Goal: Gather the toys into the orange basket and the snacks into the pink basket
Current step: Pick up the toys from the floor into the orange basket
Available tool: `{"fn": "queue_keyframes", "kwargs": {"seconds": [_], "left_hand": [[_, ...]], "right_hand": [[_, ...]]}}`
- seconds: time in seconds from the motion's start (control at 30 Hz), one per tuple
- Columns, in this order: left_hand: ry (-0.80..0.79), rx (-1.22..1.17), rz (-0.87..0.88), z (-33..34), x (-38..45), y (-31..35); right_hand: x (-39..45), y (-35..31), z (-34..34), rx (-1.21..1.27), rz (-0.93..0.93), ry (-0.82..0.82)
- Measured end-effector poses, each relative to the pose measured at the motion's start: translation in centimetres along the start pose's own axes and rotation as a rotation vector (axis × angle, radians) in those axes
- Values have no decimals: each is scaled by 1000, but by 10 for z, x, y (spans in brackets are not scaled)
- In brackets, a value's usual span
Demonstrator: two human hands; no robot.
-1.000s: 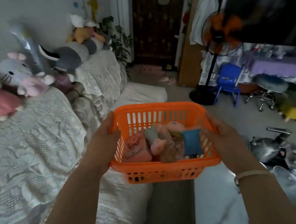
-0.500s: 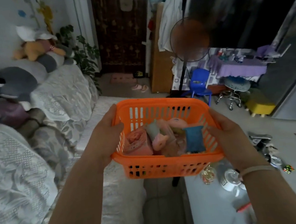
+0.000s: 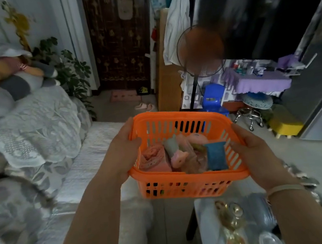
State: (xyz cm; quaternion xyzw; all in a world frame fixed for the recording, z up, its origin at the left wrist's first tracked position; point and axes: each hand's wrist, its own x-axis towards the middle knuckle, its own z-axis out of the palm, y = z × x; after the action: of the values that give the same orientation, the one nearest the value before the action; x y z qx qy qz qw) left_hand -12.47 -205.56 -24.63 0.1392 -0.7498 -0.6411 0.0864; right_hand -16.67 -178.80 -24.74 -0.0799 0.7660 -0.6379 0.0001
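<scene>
Both hands grip the orange basket (image 3: 188, 184), held in the air above the gap between sofa (image 3: 45, 181) and desk (image 3: 213, 239). Left hand (image 3: 123, 148) clasps the left rim, thumb over the top edge. Right hand (image 3: 252, 150) clasps the right rim, thumb hooked inside the wall. Inside: pink plush toys (image 3: 179, 157) and a blue pouch (image 3: 216, 156), packed together. Pink basket not seen.
</scene>
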Motion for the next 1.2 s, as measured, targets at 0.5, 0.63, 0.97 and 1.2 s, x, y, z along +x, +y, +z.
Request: {"fn": "queue_keyframes", "kwargs": {"seconds": [0.5, 0.63, 0.97, 1.2], "left_hand": [[-122, 98, 72, 139, 242, 65], [-222, 120, 91, 191, 295, 75], [-505, 100, 82, 315, 478, 75], [-645, 94, 116, 382, 589, 97]], "right_hand": [[236, 27, -95, -43, 60, 151], [267, 36, -126, -62, 86, 267], [389, 69, -168, -128, 194, 579], [476, 84, -188, -268, 236, 753]]}}
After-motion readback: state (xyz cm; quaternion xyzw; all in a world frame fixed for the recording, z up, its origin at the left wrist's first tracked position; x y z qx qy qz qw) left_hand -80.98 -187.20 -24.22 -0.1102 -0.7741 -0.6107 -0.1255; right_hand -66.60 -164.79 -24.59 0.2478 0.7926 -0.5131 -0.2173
